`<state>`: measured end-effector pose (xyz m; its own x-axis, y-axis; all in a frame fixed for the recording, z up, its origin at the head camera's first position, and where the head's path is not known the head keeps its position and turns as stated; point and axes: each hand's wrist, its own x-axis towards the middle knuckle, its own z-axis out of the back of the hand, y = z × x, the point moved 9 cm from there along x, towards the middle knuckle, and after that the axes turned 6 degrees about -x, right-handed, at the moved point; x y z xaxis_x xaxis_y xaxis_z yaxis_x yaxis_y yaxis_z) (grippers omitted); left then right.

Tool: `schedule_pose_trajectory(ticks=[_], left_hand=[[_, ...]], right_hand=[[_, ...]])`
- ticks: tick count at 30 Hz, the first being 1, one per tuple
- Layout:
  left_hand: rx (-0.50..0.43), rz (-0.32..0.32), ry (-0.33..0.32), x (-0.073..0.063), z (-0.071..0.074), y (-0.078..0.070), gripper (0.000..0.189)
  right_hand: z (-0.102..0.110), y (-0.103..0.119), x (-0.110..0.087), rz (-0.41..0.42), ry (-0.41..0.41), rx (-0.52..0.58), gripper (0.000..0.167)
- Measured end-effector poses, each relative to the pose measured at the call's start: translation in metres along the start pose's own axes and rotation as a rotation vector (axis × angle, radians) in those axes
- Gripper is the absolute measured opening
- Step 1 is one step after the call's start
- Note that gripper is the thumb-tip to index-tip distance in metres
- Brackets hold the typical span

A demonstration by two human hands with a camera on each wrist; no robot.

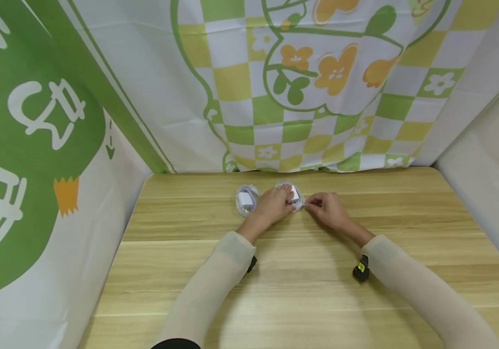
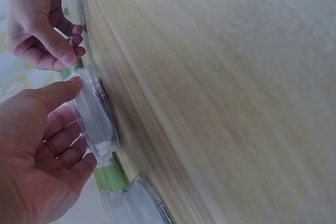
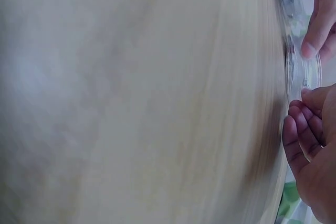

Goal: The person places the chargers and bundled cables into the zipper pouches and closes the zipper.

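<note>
Near the back of the table (image 1: pixel 301 291), a clear round plastic case (image 1: pixel 295 202) holds a white block like a charger plug. My left hand (image 1: pixel 273 203) grips it, thumb on its near edge and fingers along the far side, as the left wrist view shows on the same case (image 2: pixel 93 114). My right hand (image 1: pixel 329 209) pinches at the case's right edge between thumb and forefinger, its other fingers curled, also seen in the right wrist view as the right hand (image 3: pixel 315 140). Exactly what bit of the edge it pinches I cannot tell.
A second, similar clear round case (image 1: pixel 246 199) with a white block lies just left of my left hand. A patterned green, yellow and white cloth (image 1: pixel 275 116) hangs behind the table's back edge. White and green sheeting (image 1: pixel 79 232) stands along the left, pale sheeting (image 1: pixel 489 165) along the right.
</note>
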<state>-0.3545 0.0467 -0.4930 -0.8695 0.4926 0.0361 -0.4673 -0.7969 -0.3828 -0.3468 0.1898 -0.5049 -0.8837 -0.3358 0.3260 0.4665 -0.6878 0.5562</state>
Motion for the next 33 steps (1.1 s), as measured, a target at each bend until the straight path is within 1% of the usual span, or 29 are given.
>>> schedule_pose_trajectory(ticks=[3,6,8,14,20,24,28,33], left_hand=[[-0.007,-0.001,-0.020,0.001,0.001,-0.001,0.057],[-0.022,-0.001,-0.034,0.001,0.002,-0.002,0.039],[-0.029,0.002,-0.037,0.001,0.002,-0.003,0.034],[-0.026,0.022,-0.023,0.001,0.003,-0.004,0.039],[-0.018,0.025,-0.012,0.000,0.005,-0.003,0.043],[-0.021,0.025,-0.006,0.000,0.005,-0.002,0.051],[-0.020,0.013,-0.006,0.000,0.004,-0.002,0.052],[-0.010,0.005,-0.001,0.000,0.003,-0.003,0.052]], right_hand=[[0.003,-0.004,0.004,-0.003,-0.016,-0.027,0.005],[0.005,-0.008,0.008,-0.017,-0.027,-0.051,0.007],[0.006,-0.010,0.011,-0.031,-0.037,-0.059,0.007],[0.006,-0.014,0.021,-0.066,-0.048,-0.095,0.009],[0.001,-0.017,0.032,-0.112,-0.025,-0.100,0.010],[0.000,-0.017,0.039,-0.118,-0.038,-0.112,0.010],[-0.002,-0.017,0.046,-0.126,-0.059,-0.119,0.010],[-0.008,-0.020,0.053,-0.129,-0.060,-0.126,0.011]])
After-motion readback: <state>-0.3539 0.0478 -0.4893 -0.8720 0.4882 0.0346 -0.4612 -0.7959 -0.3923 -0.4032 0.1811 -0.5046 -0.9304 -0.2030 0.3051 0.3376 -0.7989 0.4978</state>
